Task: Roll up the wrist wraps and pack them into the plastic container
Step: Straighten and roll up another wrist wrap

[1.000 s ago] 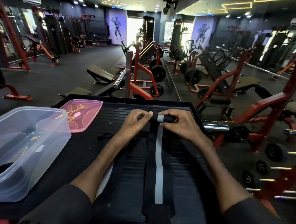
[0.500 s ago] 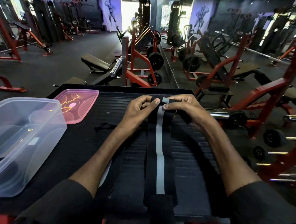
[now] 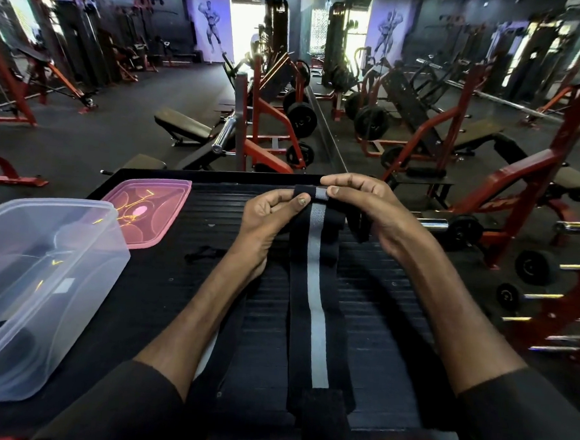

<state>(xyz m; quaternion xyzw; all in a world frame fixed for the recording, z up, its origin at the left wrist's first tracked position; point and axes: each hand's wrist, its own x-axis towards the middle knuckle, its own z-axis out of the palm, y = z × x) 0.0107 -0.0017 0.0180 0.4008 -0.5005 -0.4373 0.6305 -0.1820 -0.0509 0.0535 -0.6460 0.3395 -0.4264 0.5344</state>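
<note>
A black wrist wrap (image 3: 314, 290) with a grey centre stripe lies lengthwise on the black ribbed platform (image 3: 388, 316), its near end hanging toward me. Its far end is folded into a small roll lifted off the surface. My left hand (image 3: 268, 215) pinches the roll's left side with thumb and fingers. My right hand (image 3: 361, 204) pinches its right side, thumb on the stripe. A second dark wrap (image 3: 215, 362) lies under my left forearm, mostly hidden. The clear plastic container (image 3: 36, 291) stands at the left with something dark inside at its near corner.
A pink translucent lid (image 3: 148, 210) lies flat beyond the container. A small black strap loop (image 3: 204, 253) rests left of my left wrist. Past the platform's far edge stand red gym machines, benches and weight plates; dumbbells line a rack at the right.
The wrap's far end has been folded over and lifted from the platform, and both hands have shifted slightly as the roll started. The camera tilted down a little.
</note>
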